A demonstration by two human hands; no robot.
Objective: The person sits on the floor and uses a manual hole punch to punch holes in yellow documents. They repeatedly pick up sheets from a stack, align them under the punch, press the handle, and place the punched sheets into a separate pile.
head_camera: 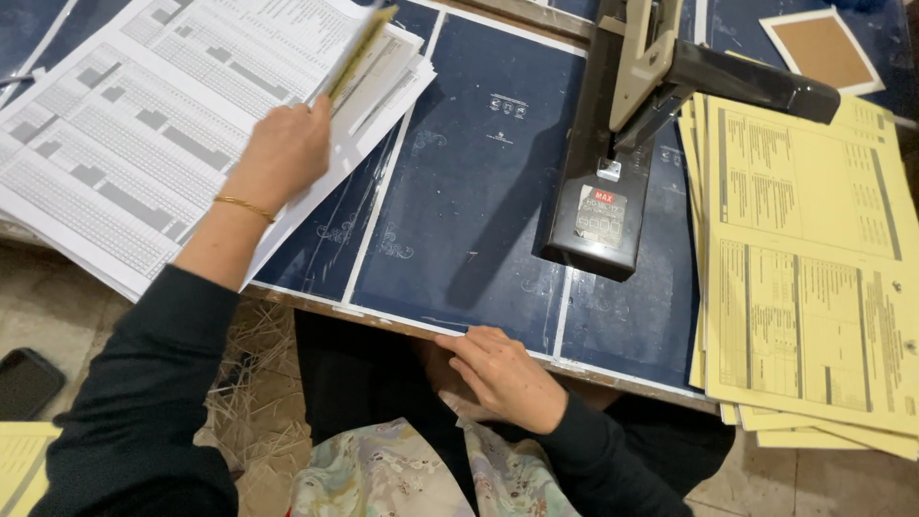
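The left hand (287, 144) pinches a yellow booklet (359, 53) edge-up, far left of the stapler (613, 144); the right hand (503, 378) rests empty.

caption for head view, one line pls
Left hand lifts a yellow-edged sheaf over white forms; right hand rests at the table edge near stapler.

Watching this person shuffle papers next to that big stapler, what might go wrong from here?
The left hand is lifting a thin bundle of sheets off the white stack, which overhangs the table edge; the stack might slide off. The yellow pile also juts past the table edge and looks fanned, so it may tip or scatter. The right hand rests at the edge near the heavy stapler; a bump seems possible.
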